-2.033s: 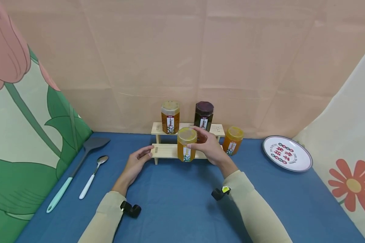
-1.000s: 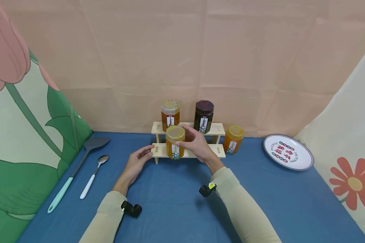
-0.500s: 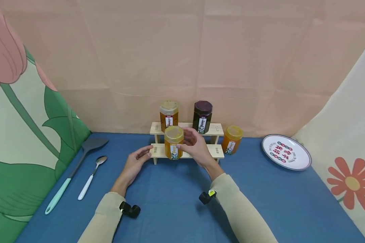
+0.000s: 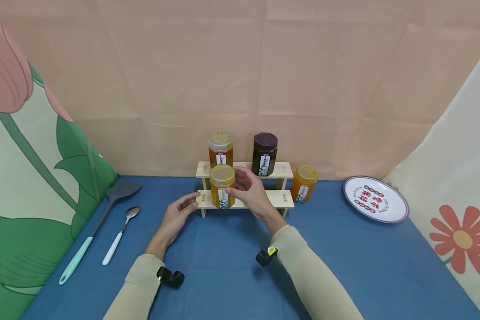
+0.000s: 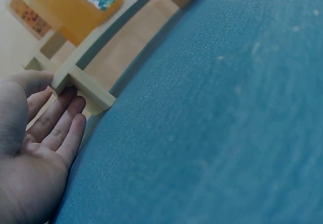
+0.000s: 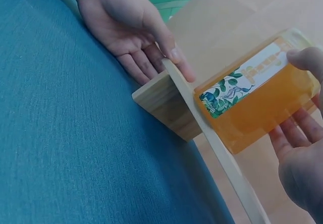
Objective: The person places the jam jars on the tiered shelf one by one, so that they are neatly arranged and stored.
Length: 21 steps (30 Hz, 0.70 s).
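Note:
My right hand (image 4: pixel 255 198) grips a honey jar (image 4: pixel 221 189) with a yellow lid, thumb on its label side and fingers around the back. Upright, the jar stands at the left part of the lower step of a two-tier wooden rack (image 4: pixel 281 196); in the right wrist view its base (image 6: pixel 217 128) meets the board. My left hand (image 4: pixel 176 220) holds the left end of that same step, thumb on top and fingers underneath, as the left wrist view shows. On the upper step are an amber jar (image 4: pixel 221 156), partly hidden, and a dark jar (image 4: pixel 265 154).
Another yellow-lidded honey jar (image 4: pixel 304 184) stands on the blue cloth right of the rack. Further right lies a white plate (image 4: pixel 376 199) with red print. To the left are a spatula (image 4: pixel 89 238) and a spoon (image 4: pixel 119 238). A beige backdrop (image 4: pixel 240 80) rises behind.
My right hand has brought the honey jar leftward along the lower step, from near its middle to its left part. The left hand has stayed at the rack's end.

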### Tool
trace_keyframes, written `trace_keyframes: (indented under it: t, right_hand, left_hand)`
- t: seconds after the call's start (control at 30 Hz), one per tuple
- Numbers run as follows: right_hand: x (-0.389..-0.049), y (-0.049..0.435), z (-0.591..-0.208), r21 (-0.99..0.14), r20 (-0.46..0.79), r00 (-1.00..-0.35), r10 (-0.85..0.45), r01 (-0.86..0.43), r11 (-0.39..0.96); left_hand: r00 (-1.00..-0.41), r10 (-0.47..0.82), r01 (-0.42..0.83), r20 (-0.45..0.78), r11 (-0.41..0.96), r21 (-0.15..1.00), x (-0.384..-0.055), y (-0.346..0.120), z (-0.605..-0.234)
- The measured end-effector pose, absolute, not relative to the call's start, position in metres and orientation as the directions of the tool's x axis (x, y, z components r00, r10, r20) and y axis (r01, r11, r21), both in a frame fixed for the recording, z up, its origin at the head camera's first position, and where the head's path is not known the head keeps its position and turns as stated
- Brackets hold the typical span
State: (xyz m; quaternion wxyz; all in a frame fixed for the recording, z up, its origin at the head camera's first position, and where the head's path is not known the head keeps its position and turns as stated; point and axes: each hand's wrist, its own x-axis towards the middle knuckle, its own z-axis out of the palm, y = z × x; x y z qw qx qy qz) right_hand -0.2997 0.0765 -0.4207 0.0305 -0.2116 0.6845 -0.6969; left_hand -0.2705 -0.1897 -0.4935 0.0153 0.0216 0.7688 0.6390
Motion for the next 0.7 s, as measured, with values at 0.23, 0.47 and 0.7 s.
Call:
trace_keyframes:
  t: [0.23, 0.47, 0.7]
  right_hand:
    - [-0.301, 0.075, -0.422, -0.962, 0.267, -0.907, -0.327, -0.271, -0.034]
    - [-0.3, 0.075, -0.422, -0.963, 0.259, -0.912, -0.317, -0.268, -0.015]
    - [-0.291, 0.095, -0.42, -0.963, 0.261, -0.905, -0.337, -0.27, -0.022]
  left_hand:
    - [-0.999, 0.052, 0.014, 0.005, 0.174, 0.985, -0.272, -0.19, -0.495]
    - [-0.999, 0.047, 0.006, -0.003, 0.182, 0.983, -0.272, -0.19, -0.494]
    - [-0.999, 0.045, 0.003, -0.005, 0.178, 0.984, -0.271, -0.189, -0.493]
